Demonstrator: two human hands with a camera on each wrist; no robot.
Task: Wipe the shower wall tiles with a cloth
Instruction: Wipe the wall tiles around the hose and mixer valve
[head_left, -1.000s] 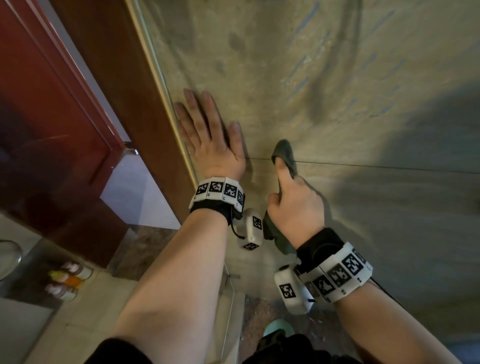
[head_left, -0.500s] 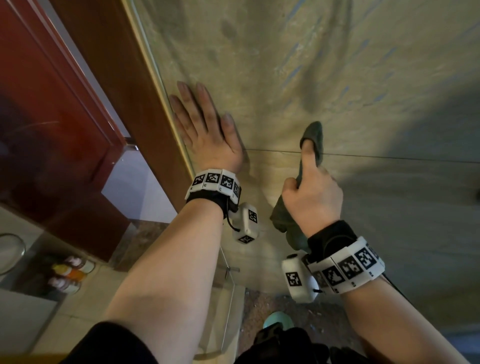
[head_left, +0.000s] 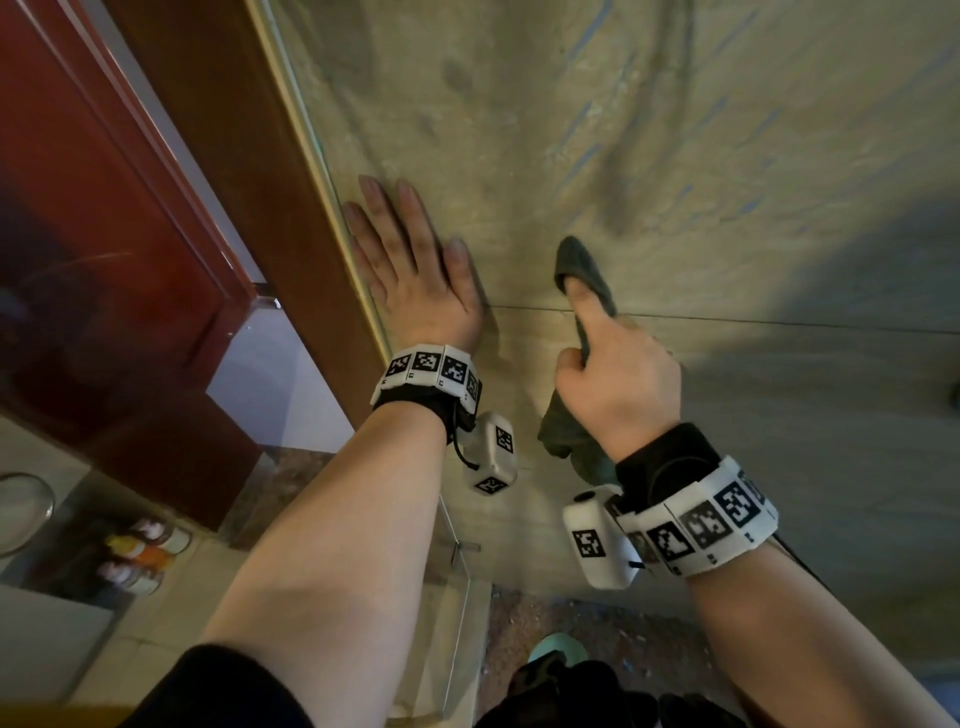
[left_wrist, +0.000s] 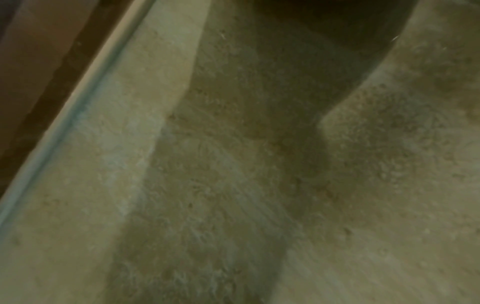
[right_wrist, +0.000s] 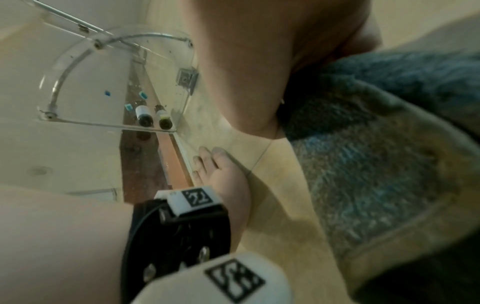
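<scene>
the left hand (head_left: 415, 291) lies flat with straight fingers on the beige wall tiles (head_left: 675, 156), just beside the wooden door frame (head_left: 270, 182). the right hand (head_left: 618, 379) grips a dark green cloth (head_left: 582, 265), one finger stretched out and pressing its upper end against the wall at the grout line (head_left: 779, 322). the rest of the cloth hangs below the fist. bottles (head_left: 140, 551) stand low on the left.

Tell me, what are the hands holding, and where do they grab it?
The right hand grips the dark cloth around its middle, forefinger pressing its upper end against the wall tiles. The left hand holds nothing; it rests flat on the wall.
</scene>
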